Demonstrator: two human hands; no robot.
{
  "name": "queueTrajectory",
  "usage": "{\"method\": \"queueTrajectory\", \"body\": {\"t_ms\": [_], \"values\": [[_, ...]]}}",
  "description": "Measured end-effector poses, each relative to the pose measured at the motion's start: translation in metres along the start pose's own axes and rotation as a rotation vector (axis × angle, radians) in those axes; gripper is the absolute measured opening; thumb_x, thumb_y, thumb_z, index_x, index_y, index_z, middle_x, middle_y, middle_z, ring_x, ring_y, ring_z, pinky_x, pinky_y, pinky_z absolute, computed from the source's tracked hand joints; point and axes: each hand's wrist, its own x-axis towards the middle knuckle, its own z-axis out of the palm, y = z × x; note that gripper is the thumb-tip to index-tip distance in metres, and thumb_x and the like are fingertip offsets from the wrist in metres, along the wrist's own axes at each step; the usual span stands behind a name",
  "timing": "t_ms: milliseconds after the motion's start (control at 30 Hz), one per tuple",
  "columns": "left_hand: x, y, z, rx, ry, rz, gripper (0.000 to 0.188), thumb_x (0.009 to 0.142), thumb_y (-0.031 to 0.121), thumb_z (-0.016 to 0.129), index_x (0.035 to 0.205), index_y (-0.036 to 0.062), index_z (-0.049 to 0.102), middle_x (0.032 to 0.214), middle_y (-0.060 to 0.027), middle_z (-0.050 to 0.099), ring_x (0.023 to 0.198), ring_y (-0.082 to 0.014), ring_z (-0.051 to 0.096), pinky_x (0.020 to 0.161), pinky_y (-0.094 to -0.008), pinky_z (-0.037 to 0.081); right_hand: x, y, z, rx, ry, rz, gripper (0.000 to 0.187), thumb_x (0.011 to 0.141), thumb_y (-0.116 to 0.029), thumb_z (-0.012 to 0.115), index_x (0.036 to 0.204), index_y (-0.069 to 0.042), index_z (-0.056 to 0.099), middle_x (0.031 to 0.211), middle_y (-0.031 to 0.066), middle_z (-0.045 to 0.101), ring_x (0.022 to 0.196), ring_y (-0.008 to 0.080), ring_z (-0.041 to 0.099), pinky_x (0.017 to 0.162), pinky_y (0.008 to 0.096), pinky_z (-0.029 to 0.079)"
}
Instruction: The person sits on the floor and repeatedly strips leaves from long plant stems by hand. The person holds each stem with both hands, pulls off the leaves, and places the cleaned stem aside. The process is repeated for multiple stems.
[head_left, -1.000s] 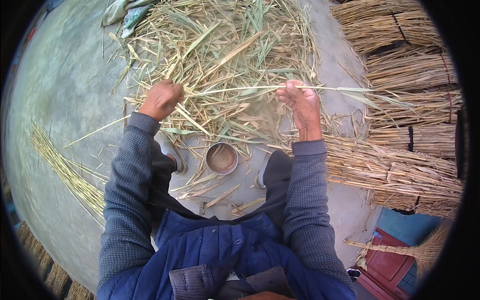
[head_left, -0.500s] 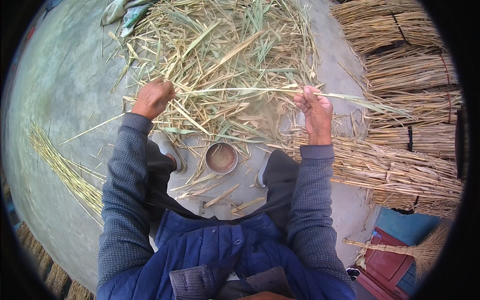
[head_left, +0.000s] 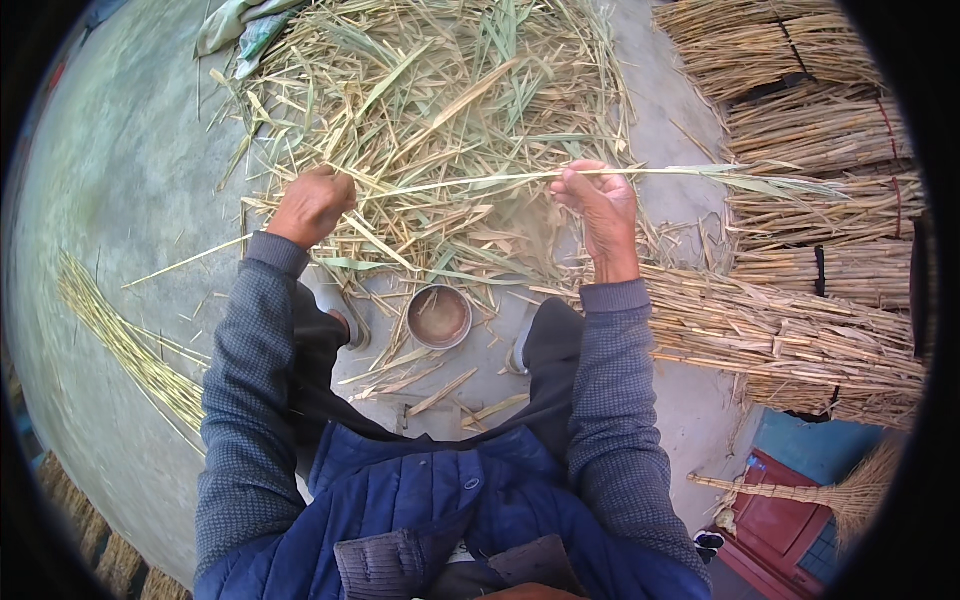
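Left hand (head_left: pixel 315 205): clenched on stalk (head_left: pixel 500 179).
Right hand (head_left: pixel 598 205): pinching stalk.
Bare stalks (head_left: pixel 135 345): bowl's (head_left: pixel 439 317) left, seemingly done.
Leafy bundle (head_left: pixel 770 325): bowl's right, seemingly pending.

Two hands (head_left: pixel 315 207) (head_left: pixel 600 215), one held stalk (head_left: pixel 500 179), one bowl (head_left: pixel 440 317), one broom (head_left: pixel 842 497).

Holds 1 stalk (head_left: pixel 460 183) crosswise between left hand (head_left: pixel 315 206) and right hand (head_left: pixel 598 218), over a leaf heap (head_left: pixel 450 110) ahead on the floor (head_left: pixel 140 190). Has a bowl (head_left: pixel 439 317) between 2 shoes (head_left: pixel 518 354), at the heap's near edge; a stalk bunch (head_left: pixel 130 345) far left; stem bundles (head_left: pixel 815 135) along the right; a broom (head_left: pixel 845 500) nearer than those; cloth (head_left: pixel 228 25) at the heap's far-left corner.
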Motion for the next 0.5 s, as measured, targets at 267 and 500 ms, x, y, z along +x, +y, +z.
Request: {"method": "queueTrajectory", "body": {"t_ms": [267,500], "values": [[-0.008,-0.001,-0.004,0.073,-0.015,0.003,0.015,0.079,0.011,0.068,0.079,0.0051,0.055,0.068,-0.0136,0.061,0.075,-0.0349,0.059,0.065,-0.0457,0.048,0.007,0.023,-0.028,-1.057,0.234,-0.133,0.028,0.075,-0.017,0.075,0.099,-0.006,0.066,0.086,0.0117,0.071,0.077,0.0234,0.070,0.068,0.0363,0.055],[-0.022,0.000,-0.004,0.153,-0.003,0.077,0.015,0.080,0.013,0.068,0.080,0.0063,0.055,0.071,-0.0105,0.060,0.076,-0.0314,0.058,0.067,-0.0419,0.048,0.017,0.013,-0.033,-1.408,0.232,-0.253,0.055,0.084,-0.017,0.066,0.133,0.002,0.051,0.096,0.0152,0.070,0.086,0.0297,0.069,0.082,0.0409,0.053]]}}
